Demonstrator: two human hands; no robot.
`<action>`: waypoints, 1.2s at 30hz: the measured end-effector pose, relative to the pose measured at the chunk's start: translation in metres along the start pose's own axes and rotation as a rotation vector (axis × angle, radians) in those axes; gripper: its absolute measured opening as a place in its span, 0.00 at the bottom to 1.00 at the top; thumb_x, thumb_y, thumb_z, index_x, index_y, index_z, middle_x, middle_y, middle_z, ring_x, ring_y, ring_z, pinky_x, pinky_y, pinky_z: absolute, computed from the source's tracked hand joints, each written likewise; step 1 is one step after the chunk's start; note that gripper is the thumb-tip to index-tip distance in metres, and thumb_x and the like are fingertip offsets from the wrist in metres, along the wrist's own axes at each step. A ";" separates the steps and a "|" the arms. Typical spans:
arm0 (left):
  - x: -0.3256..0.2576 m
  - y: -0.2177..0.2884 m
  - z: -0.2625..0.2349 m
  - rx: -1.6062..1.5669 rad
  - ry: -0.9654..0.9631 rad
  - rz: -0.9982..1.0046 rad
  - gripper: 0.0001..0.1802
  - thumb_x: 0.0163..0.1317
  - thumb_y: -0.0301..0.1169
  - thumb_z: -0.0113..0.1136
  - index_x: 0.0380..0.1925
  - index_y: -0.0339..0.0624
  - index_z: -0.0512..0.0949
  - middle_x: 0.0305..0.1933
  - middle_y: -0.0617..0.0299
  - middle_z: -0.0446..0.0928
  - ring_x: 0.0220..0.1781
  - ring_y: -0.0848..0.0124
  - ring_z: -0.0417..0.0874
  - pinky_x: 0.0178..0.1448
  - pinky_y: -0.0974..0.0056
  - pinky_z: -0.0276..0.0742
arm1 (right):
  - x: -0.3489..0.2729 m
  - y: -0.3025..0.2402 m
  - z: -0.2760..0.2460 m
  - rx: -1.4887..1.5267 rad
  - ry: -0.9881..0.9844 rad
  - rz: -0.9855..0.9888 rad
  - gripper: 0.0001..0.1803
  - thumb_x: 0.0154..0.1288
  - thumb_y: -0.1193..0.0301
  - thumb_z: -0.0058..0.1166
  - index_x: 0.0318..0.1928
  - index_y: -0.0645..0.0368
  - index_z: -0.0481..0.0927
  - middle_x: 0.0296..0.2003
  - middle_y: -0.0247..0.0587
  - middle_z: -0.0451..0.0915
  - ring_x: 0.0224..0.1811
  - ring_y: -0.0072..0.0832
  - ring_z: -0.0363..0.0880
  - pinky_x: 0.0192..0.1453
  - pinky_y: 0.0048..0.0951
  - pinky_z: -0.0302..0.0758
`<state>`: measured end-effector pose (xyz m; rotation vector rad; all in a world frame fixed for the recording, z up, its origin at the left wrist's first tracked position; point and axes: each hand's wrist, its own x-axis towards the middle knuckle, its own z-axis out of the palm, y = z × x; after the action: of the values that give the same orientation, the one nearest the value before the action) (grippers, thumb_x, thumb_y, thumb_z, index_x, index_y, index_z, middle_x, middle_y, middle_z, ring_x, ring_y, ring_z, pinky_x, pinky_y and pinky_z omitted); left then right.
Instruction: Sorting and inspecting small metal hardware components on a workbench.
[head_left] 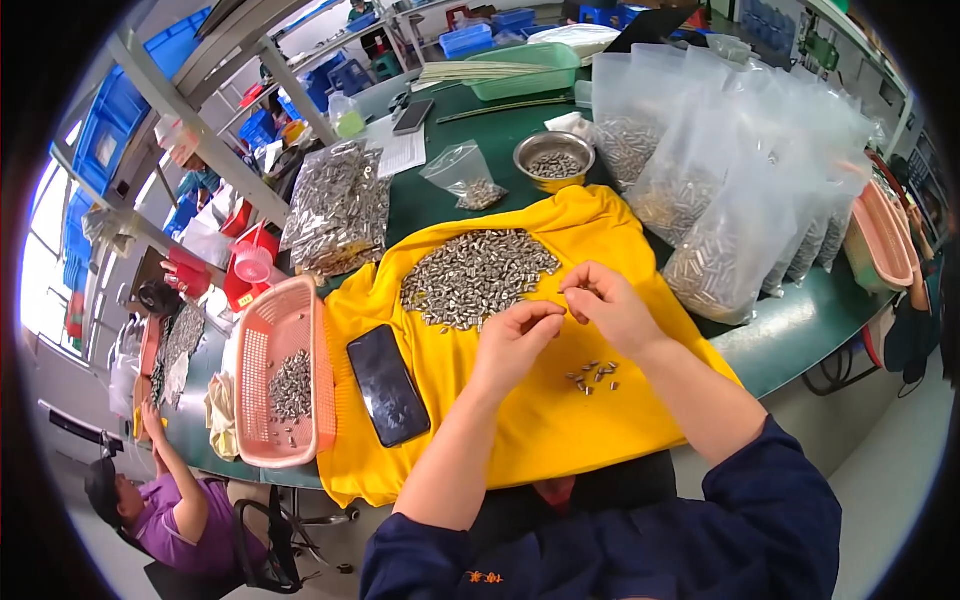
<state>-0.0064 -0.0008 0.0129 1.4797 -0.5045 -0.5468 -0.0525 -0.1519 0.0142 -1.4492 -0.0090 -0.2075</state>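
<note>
Both my hands are raised close together over a yellow cloth (480, 430) spread on the table. The fingers of my left hand (515, 340) are pinched, and whatever they hold is too small to make out. My right hand (608, 308) is pinched in the same way, its fingertips near the left ones. Just beyond my hands lies a large pile of small silvery metal cylinders (475, 275). A few more metal cylinders (597, 375) are scattered on the cloth below my right hand.
A black phone (388, 385) lies left on the cloth, beside a pink basket (325, 400) of metal pieces. Filled clear bags (715, 265) crowd the right. At the back are a metal bowl (535, 180) and green tray (520, 85). A person in purple (165, 510) sits far left.
</note>
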 end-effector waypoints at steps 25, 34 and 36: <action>0.003 -0.005 -0.002 -0.291 -0.007 0.047 0.08 0.51 0.19 0.56 0.33 0.34 0.76 0.31 0.62 0.77 0.33 0.76 0.77 0.40 0.74 0.74 | -0.013 -0.022 -0.001 -0.389 -0.056 -0.193 0.03 0.52 0.79 0.42 0.29 0.60 0.67 0.22 0.28 0.63 0.22 0.13 0.57 0.25 0.16 0.57; 0.001 0.000 0.001 -0.098 0.039 0.144 0.06 0.50 0.17 0.56 0.30 0.33 0.76 0.32 0.63 0.77 0.33 0.78 0.76 0.39 0.76 0.72 | -0.014 -0.019 0.004 -0.720 -0.013 -0.432 0.04 0.48 0.78 0.45 0.27 0.59 0.66 0.20 0.43 0.69 0.21 0.37 0.69 0.23 0.32 0.64; 0.001 0.000 0.002 -0.086 0.039 0.159 0.06 0.50 0.17 0.56 0.30 0.33 0.77 0.32 0.63 0.76 0.33 0.78 0.76 0.39 0.76 0.72 | -0.014 -0.019 0.006 -0.702 -0.004 -0.394 0.04 0.48 0.76 0.45 0.27 0.58 0.66 0.18 0.45 0.70 0.23 0.43 0.70 0.24 0.37 0.65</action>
<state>-0.0068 -0.0030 0.0131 1.3528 -0.5556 -0.4085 -0.0686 -0.1463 0.0321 -2.1409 -0.2473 -0.5708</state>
